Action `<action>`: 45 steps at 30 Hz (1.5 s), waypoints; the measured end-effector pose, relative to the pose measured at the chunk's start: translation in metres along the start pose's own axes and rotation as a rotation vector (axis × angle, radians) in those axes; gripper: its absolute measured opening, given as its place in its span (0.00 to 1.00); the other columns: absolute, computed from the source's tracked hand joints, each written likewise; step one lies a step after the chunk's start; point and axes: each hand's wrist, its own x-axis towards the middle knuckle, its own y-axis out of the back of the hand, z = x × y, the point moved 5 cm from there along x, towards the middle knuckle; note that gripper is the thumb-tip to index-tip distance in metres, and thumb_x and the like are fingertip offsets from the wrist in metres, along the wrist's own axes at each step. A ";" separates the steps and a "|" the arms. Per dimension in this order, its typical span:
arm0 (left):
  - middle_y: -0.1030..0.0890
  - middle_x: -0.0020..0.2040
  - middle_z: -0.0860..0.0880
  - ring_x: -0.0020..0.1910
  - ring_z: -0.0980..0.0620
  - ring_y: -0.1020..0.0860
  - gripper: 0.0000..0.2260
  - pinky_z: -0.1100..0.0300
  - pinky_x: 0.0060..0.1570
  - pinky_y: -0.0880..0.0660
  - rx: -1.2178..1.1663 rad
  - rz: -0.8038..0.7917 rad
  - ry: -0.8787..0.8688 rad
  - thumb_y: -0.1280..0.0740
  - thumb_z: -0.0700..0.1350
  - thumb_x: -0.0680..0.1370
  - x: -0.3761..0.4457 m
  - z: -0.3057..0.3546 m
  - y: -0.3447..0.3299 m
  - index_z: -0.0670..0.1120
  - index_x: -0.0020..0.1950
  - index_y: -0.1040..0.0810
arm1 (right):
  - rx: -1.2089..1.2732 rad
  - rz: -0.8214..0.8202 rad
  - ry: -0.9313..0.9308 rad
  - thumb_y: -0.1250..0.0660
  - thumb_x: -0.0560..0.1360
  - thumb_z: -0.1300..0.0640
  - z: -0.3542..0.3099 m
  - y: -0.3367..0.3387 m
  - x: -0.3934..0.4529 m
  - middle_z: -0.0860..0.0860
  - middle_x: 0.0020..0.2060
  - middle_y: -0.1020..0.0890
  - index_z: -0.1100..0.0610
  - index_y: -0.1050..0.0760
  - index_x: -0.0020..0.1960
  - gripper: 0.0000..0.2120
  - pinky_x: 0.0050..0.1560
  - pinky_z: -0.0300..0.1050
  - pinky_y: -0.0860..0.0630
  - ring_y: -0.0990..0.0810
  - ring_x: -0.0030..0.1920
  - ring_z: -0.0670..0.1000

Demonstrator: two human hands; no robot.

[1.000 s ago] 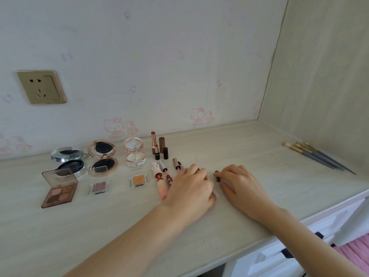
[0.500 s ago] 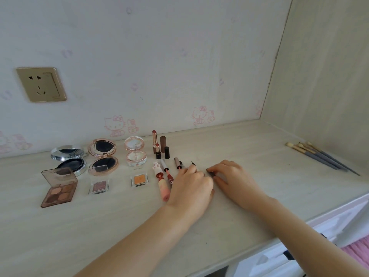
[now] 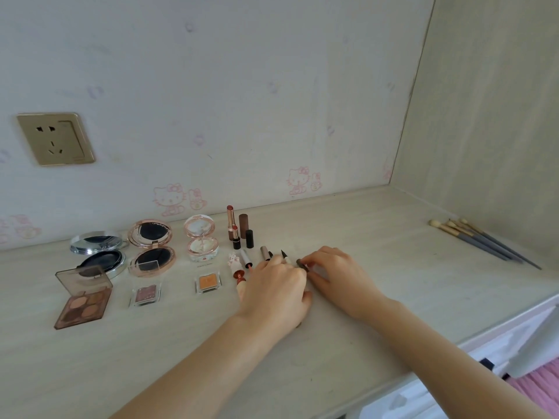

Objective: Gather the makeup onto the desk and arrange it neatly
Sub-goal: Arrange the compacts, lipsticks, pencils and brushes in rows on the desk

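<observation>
Makeup lies in rows on the pale desk (image 3: 408,297). My left hand (image 3: 275,293) lies knuckles up over a row of pens, its fingers curled round an eyeliner pen (image 3: 284,255) whose black tip pokes out past them. Right beside it my right hand (image 3: 335,276) pinches the end of a dark brown pencil (image 3: 302,264) on the desk. Left of my hands lie a pink lip gloss (image 3: 239,275) and two more tubes (image 3: 246,257). Behind them stand lipsticks (image 3: 234,229). The pens' lower parts are hidden under my left hand.
At the left are a brown eyeshadow palette (image 3: 83,300), a silver compact (image 3: 98,252), a rose-gold compact (image 3: 151,249), a pink compact (image 3: 201,240) and two small eyeshadow pans (image 3: 208,282). Several brushes (image 3: 481,240) lie at the far right by the side wall. A wall socket (image 3: 56,139) is at the left.
My right hand has slid left with the dark pencil, closing up against my left hand. The black eyeliner tip now shows beyond my left fingers.
</observation>
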 end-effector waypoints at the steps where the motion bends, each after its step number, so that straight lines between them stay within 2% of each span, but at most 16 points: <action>1: 0.20 0.45 0.49 0.53 0.49 0.27 0.09 0.56 0.48 0.32 -0.007 0.004 0.003 0.37 0.50 0.75 0.000 -0.001 0.000 0.47 0.49 0.22 | -0.005 0.003 -0.002 0.38 0.78 0.56 0.001 0.001 -0.001 0.48 0.56 0.22 0.52 0.23 0.61 0.13 0.56 0.46 0.28 0.27 0.60 0.50; 9: 0.20 0.48 0.51 0.54 0.52 0.26 0.11 0.55 0.46 0.26 -0.117 0.026 0.026 0.40 0.49 0.77 0.002 0.001 0.004 0.49 0.55 0.22 | -0.055 -0.006 -0.021 0.39 0.79 0.54 0.015 0.019 -0.020 0.47 0.62 0.24 0.53 0.27 0.66 0.16 0.61 0.42 0.30 0.29 0.65 0.48; 12: 0.21 0.51 0.51 0.57 0.52 0.27 0.12 0.56 0.43 0.28 -0.144 0.020 -0.007 0.41 0.49 0.78 0.005 0.009 0.001 0.49 0.58 0.25 | -0.096 0.002 -0.033 0.40 0.80 0.53 0.024 0.032 -0.034 0.47 0.63 0.25 0.52 0.28 0.67 0.16 0.62 0.41 0.30 0.31 0.66 0.47; 17: 0.21 0.55 0.50 0.61 0.51 0.29 0.13 0.56 0.50 0.28 -0.152 0.008 -0.108 0.41 0.49 0.78 0.022 0.041 -0.005 0.47 0.59 0.25 | -0.204 0.038 -0.115 0.41 0.80 0.51 0.053 0.058 -0.066 0.47 0.66 0.27 0.49 0.30 0.68 0.17 0.62 0.42 0.32 0.33 0.68 0.47; 25: 0.22 0.59 0.51 0.62 0.50 0.29 0.13 0.55 0.55 0.28 -0.158 -0.032 -0.296 0.42 0.47 0.78 0.071 0.106 -0.031 0.47 0.59 0.24 | -0.269 0.038 -0.276 0.41 0.80 0.51 0.121 0.109 -0.107 0.47 0.65 0.26 0.51 0.30 0.68 0.17 0.66 0.44 0.31 0.31 0.67 0.47; 30: 0.23 0.60 0.49 0.62 0.48 0.29 0.13 0.53 0.55 0.27 -0.226 -0.092 -0.325 0.41 0.46 0.78 0.108 0.142 -0.048 0.47 0.60 0.24 | -0.302 0.019 -0.364 0.40 0.80 0.52 0.164 0.136 -0.115 0.49 0.64 0.24 0.53 0.29 0.68 0.17 0.66 0.44 0.31 0.29 0.66 0.49; 34: 0.24 0.61 0.47 0.62 0.46 0.30 0.14 0.51 0.54 0.26 -0.238 -0.186 -0.332 0.41 0.46 0.78 0.139 0.169 -0.061 0.45 0.61 0.25 | -0.349 0.039 -0.471 0.39 0.79 0.52 0.203 0.160 -0.107 0.52 0.61 0.23 0.53 0.27 0.66 0.16 0.60 0.46 0.27 0.24 0.60 0.54; 37: 0.24 0.61 0.45 0.61 0.44 0.29 0.15 0.49 0.55 0.26 -0.285 -0.233 -0.294 0.41 0.46 0.78 0.163 0.185 -0.070 0.45 0.63 0.25 | -0.324 0.018 -0.569 0.39 0.77 0.53 0.235 0.174 -0.095 0.55 0.52 0.21 0.56 0.25 0.59 0.13 0.48 0.45 0.27 0.22 0.52 0.58; 38: 0.25 0.61 0.44 0.62 0.44 0.29 0.15 0.49 0.56 0.26 -0.326 -0.239 -0.260 0.41 0.46 0.78 0.171 0.191 -0.074 0.45 0.63 0.25 | -0.318 0.024 -0.602 0.40 0.77 0.54 0.246 0.179 -0.091 0.56 0.51 0.20 0.57 0.26 0.58 0.12 0.48 0.45 0.27 0.22 0.51 0.59; 42: 0.22 0.59 0.44 0.60 0.43 0.25 0.14 0.51 0.57 0.26 -0.533 -0.229 -0.030 0.39 0.46 0.77 0.199 0.204 -0.089 0.45 0.59 0.22 | -0.318 0.042 -0.713 0.40 0.78 0.54 0.276 0.192 -0.076 0.59 0.57 0.21 0.58 0.29 0.65 0.17 0.57 0.48 0.26 0.23 0.57 0.60; 45: 0.21 0.57 0.42 0.57 0.41 0.23 0.12 0.53 0.53 0.25 -0.581 -0.237 0.116 0.38 0.48 0.77 0.217 0.212 -0.102 0.45 0.56 0.22 | -0.337 0.001 -0.781 0.42 0.78 0.58 0.288 0.194 -0.067 0.58 0.56 0.21 0.56 0.28 0.63 0.15 0.55 0.51 0.24 0.22 0.54 0.60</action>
